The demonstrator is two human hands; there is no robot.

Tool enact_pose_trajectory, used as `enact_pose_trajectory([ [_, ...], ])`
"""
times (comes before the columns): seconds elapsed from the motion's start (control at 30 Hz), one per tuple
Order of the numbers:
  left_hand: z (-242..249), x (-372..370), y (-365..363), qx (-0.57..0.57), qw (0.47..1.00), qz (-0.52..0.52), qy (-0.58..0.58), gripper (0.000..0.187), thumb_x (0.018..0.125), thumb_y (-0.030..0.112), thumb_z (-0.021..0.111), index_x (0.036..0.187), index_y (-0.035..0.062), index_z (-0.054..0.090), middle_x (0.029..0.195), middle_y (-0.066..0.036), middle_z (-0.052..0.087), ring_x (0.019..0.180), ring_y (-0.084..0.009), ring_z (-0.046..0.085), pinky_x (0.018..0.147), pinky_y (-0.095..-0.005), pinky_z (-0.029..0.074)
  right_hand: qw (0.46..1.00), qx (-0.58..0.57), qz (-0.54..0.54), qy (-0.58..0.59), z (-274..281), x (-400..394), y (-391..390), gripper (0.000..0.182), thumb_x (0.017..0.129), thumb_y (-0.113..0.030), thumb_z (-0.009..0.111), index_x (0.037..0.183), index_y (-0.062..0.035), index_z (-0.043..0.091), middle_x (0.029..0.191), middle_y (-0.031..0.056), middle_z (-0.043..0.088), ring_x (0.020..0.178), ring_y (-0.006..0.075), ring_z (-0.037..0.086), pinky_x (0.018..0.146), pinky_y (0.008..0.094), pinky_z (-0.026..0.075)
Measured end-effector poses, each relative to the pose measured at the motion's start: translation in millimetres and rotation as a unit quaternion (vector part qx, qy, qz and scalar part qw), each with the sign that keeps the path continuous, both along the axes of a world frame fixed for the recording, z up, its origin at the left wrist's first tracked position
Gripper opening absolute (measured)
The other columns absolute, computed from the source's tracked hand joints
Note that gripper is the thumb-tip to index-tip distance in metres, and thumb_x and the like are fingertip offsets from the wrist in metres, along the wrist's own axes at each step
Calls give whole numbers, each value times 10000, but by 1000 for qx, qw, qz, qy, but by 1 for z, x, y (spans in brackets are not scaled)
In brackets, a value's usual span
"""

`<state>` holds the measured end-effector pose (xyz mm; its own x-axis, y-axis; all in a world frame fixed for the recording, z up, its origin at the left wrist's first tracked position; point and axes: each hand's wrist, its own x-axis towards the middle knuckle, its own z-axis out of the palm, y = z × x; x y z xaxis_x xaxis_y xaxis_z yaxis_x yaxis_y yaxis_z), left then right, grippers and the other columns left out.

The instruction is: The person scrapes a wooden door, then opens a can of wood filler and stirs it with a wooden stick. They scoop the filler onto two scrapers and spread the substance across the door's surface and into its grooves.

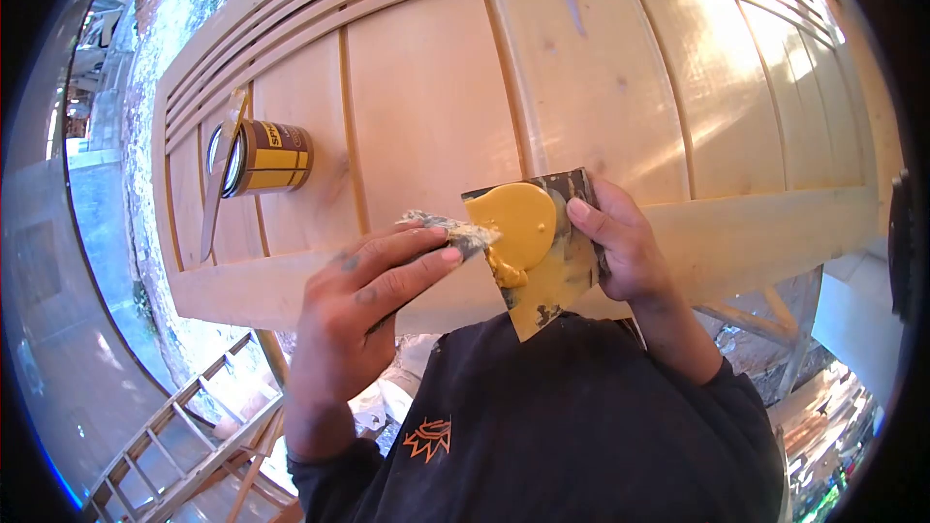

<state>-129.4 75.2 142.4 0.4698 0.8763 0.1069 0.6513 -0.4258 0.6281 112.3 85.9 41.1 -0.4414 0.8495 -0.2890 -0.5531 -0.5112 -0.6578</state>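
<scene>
My left hand pinches a putty-crusted scraper, whose whitish tip is at the left edge of a flat board. That board is dark at its edges and tilted, and my right hand grips its right side with the thumb on top. A thick pool of yellow paste lies on the board, with a smaller lump at its lower left. Both hands are over the near edge of a large pale wooden panel with grooves and slats.
On the panel's left part is a brown and yellow can, with a wooden stick across its rim. A ladder leans at the lower left. Timber supports show under the panel on the right.
</scene>
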Motion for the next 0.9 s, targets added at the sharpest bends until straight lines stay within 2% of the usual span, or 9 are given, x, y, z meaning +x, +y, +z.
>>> enact_pose_trajectory([
  [0.07,16,-7,5,61,991,-73,94,413,700,-54,610,1070,116,675,1062,-77,665,1009,-290,624,857,-407,502,999,20,38,-4,-1,-1,2,310,961,-173,464,1190,35,489,1089,93,594,999,130,563,881,281,458],
  [0.2,39,-12,4,104,961,-153,205,275,741,118,609,1002,152,688,1040,-41,646,1005,-264,606,871,-425,488,998,23,56,-16,5,-1,2,308,960,-178,475,1183,34,494,1085,84,597,1001,123,556,884,279,448],
  [0.3,48,-8,2,104,949,-179,236,266,734,132,610,989,131,686,1019,-44,640,987,-261,605,866,-424,487,997,47,62,-29,4,-1,2,306,961,-179,480,1182,32,496,1081,77,597,997,117,550,884,277,443],
  [0.4,59,6,4,99,948,-161,257,257,687,98,722,937,153,711,985,-45,682,974,-247,645,847,-412,526,994,75,64,-42,3,-2,-1,299,965,-182,478,1174,30,501,1069,67,597,983,110,545,874,274,441],
  [0.7,62,17,9,59,926,-181,327,259,723,77,667,972,141,705,1005,-54,678,991,-257,628,847,-385,515,986,130,49,-96,12,-1,-3,258,965,-159,471,1137,29,510,1021,57,597,943,103,536,855,270,439],
  [0.9,66,23,13,28,910,-203,360,243,734,78,632,969,101,690,998,-64,666,982,-258,615,839,-383,499,983,136,56,-111,11,-3,-2,259,962,-153,474,1139,34,507,1015,58,595,941,102,531,851,263,438],
])
